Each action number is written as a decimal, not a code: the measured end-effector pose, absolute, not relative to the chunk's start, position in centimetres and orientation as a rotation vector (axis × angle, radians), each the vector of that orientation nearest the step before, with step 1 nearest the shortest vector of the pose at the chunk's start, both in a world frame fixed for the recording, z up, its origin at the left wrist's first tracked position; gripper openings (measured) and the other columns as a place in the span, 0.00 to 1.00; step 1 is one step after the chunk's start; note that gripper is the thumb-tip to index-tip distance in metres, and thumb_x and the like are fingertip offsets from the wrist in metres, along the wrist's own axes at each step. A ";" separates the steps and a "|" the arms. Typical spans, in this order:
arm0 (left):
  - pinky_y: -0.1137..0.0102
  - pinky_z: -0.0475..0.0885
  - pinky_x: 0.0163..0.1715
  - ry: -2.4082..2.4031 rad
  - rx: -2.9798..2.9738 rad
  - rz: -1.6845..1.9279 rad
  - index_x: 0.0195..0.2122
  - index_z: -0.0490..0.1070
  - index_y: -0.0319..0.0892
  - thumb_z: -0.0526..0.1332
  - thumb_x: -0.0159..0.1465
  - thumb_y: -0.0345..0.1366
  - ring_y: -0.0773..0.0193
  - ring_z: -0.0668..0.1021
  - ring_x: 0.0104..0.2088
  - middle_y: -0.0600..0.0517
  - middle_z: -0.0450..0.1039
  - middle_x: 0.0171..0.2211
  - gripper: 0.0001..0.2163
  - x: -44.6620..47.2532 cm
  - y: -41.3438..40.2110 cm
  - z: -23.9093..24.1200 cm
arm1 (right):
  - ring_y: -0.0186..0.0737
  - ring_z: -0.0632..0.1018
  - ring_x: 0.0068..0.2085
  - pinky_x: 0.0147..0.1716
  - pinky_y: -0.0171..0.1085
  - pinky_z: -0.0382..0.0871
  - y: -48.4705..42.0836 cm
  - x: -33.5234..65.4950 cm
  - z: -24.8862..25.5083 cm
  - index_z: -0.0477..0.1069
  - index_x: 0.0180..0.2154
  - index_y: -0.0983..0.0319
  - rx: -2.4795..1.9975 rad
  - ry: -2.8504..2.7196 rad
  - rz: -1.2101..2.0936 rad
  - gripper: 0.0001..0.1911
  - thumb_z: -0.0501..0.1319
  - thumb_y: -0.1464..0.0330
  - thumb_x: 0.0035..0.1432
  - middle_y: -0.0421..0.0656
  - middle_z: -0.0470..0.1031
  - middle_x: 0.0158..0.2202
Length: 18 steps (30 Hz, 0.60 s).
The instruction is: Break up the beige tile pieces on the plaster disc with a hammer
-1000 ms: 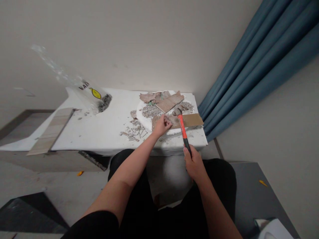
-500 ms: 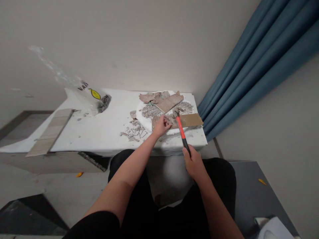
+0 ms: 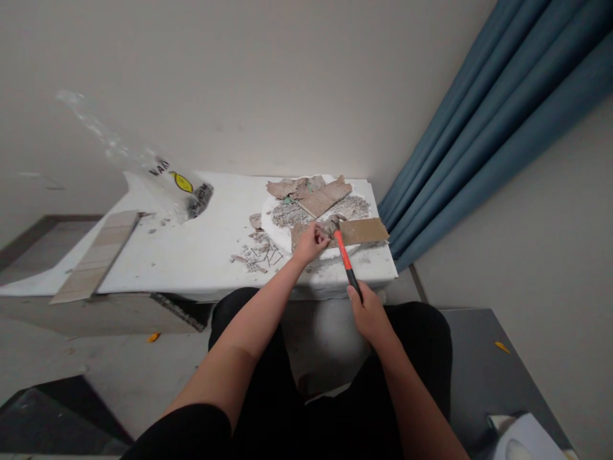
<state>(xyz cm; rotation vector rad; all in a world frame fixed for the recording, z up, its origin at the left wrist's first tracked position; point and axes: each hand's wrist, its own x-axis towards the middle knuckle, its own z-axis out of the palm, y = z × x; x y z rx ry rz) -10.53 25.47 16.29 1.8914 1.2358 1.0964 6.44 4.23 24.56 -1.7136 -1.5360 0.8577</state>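
Note:
My right hand [image 3: 368, 313] is wrapped round the black grip of a hammer [image 3: 343, 248] with a red shaft. The hammer's head lies low over a tan cardboard strip [image 3: 364, 231], just right of my left fingers. On that strip rests my left hand [image 3: 310, 241], its fingers curled into a pinch; what they hold, if anything, is too small to make out. Beneath the strip is a round white foam-like board [image 3: 271, 225] strewn with grey crumbled rubble [image 3: 289, 213]. Another cardboard piece [image 3: 325, 197] and torn brown scraps [image 3: 292, 187] lie on its far side.
Nails and grit [image 3: 262, 254] are scattered left of the board on the white-covered table [image 3: 215, 255]. A clear plastic bag [image 3: 172, 185] with dark contents stands farther left, near a cardboard flap [image 3: 103, 252]. A blue curtain [image 3: 460, 128] hangs at the right.
The hammer's head has come down and slightly left, closer to my left fingers. My right hand has shifted a little left with it. My left hand stays in place.

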 end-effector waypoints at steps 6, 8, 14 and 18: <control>0.71 0.67 0.32 1.258 1.915 1.090 0.45 0.63 0.45 0.66 0.58 0.32 0.67 0.75 0.27 0.60 0.74 0.26 0.16 -10.5 25.4 16.2 | 0.47 0.78 0.37 0.39 0.39 0.66 4.3 6.6 24.6 0.72 0.45 0.60 -1.709 -1.527 0.833 0.17 0.50 0.57 0.71 0.45 0.78 0.34; 0.71 0.66 0.32 1.266 1.915 1.079 0.46 0.63 0.45 0.66 0.58 0.32 0.66 0.74 0.26 0.60 0.73 0.26 0.17 -10.5 25.4 16.2 | 0.47 0.77 0.37 0.38 0.39 0.66 4.4 6.6 24.4 0.72 0.41 0.59 -1.731 -1.562 0.854 0.16 0.50 0.57 0.70 0.44 0.76 0.32; 0.70 0.65 0.32 1.257 1.926 1.080 0.44 0.62 0.45 0.66 0.58 0.32 0.66 0.73 0.26 0.60 0.73 0.26 0.16 -10.6 25.5 15.9 | 0.46 0.76 0.36 0.38 0.38 0.65 4.3 6.4 24.2 0.71 0.44 0.59 -1.718 -1.547 0.859 0.17 0.50 0.56 0.71 0.44 0.76 0.33; 0.70 0.65 0.33 1.289 1.937 1.056 0.46 0.63 0.45 0.65 0.57 0.31 0.65 0.74 0.27 0.60 0.72 0.26 0.17 -10.6 25.5 15.8 | 0.46 0.77 0.38 0.39 0.39 0.65 4.2 6.4 23.8 0.72 0.42 0.60 -1.714 -1.559 0.886 0.17 0.50 0.58 0.70 0.44 0.77 0.33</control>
